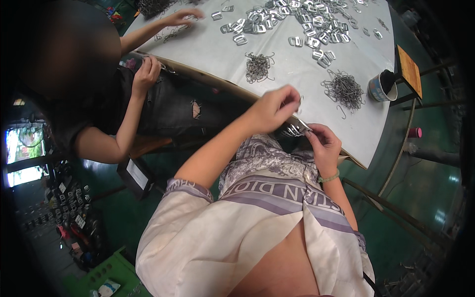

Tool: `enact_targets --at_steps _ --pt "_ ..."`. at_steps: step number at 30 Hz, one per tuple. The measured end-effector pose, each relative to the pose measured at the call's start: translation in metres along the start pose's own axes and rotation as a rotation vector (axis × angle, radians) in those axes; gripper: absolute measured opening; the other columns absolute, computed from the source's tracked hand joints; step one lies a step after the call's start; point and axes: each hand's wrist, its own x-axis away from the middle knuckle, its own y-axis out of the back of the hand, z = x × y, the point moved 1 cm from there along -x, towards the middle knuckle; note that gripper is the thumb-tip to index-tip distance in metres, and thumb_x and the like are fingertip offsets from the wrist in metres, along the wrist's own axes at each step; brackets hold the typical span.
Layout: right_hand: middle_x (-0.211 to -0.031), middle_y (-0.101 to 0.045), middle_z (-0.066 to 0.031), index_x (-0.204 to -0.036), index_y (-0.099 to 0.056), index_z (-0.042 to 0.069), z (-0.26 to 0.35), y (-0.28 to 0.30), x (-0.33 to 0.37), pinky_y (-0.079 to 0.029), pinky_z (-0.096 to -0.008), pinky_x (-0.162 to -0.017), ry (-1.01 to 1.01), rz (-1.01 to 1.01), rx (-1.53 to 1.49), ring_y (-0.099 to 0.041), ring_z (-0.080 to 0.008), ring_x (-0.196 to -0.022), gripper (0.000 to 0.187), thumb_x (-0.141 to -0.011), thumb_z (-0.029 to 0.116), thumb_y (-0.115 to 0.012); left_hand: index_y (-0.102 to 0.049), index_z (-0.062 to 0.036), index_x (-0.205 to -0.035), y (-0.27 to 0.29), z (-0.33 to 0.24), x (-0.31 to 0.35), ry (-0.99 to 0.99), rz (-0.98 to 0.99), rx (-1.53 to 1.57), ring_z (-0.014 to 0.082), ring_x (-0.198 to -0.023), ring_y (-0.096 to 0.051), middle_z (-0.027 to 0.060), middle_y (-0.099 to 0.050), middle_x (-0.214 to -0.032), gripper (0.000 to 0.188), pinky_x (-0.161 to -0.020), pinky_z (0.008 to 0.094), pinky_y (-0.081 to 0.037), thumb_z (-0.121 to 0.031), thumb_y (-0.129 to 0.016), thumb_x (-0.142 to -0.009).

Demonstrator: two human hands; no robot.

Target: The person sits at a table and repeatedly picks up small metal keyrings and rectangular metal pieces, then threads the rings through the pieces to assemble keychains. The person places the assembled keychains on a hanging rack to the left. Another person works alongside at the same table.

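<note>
Pinching silver metal piece (pixel 301 124) in right grip (pixel 325 143), at near edge of surface (pixel 363 136), with left grip (pixel 276 110) curled just beside, blurred, cannot tell if holding anything, wire hooks (pixel 345 91) heaped farther in, metal buckles (pixel 324 35) scattered beyond

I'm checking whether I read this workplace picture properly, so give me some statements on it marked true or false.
1. The person's right hand grips a shiny metal piece. True.
2. The pale green bracelet is worn on the person's left. False: it is worn on the right.
3. A pile of wire hooks lies to the left of the bucket. True.
4. The co-worker is on the person's right. False: the co-worker is on the left.
5. The table has a bright red top. False: its top is whitish grey.
</note>
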Motion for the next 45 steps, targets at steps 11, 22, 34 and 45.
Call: enact_targets --at_steps 11,22,34,45 --pt "-0.090 -0.070 -0.0079 -0.099 -0.067 -0.003 -0.002 -0.003 -0.002 -0.051 -0.0229 -0.073 0.012 0.053 0.024 -0.064 -0.0100 -0.080 0.019 -0.081 -0.006 -0.066 -0.053 -0.0029 -0.093 -0.029 0.010 0.026 -0.173 -0.096 -0.276 0.0216 -0.090 -0.052 0.0084 -0.053 -0.097 0.009 -0.079 0.0298 -0.043 -0.006 -0.056 -0.087" --pt "-0.088 -0.068 -0.0109 -0.094 -0.067 0.000 0.005 0.040 -0.070 -0.049 -0.0286 -0.072 0.337 -0.136 0.462 -0.063 -0.0185 -0.077 0.018 -0.077 0.003 -0.071 -0.051 -0.0030 -0.101 -0.041 -0.004 0.034 -0.208 -0.023 -0.317 0.0246 -0.085 -0.056 0.0098 -0.059 -0.092 0.015 -0.076 0.0333 -0.046 0.002 -0.053 -0.086" --pt "-0.097 -0.065 -0.0162 -0.091 -0.070 0.002 -0.030 0.040 -0.260 -0.049 -0.0427 -0.082 0.109 0.005 1.357 -0.062 -0.0330 -0.090 0.021 -0.084 0.020 -0.064 -0.049 -0.0037 -0.093 -0.052 -0.003 0.037 -0.282 -0.008 -0.371 0.0308 -0.080 -0.054 0.0112 -0.054 -0.082 0.019 -0.075 0.0395 -0.040 0.002 -0.059 -0.079" --pt "-0.092 -0.065 -0.0191 -0.084 -0.067 -0.001 -0.039 0.059 -0.252 -0.050 -0.0435 -0.077 0.171 0.012 1.301 -0.063 -0.0351 -0.087 0.037 -0.083 0.037 -0.068 -0.050 -0.0044 -0.097 -0.050 0.003 0.036 -0.235 0.015 -0.373 0.0290 -0.085 -0.055 0.0097 -0.057 -0.089 0.016 -0.081 0.0387 -0.040 0.001 -0.056 -0.082"
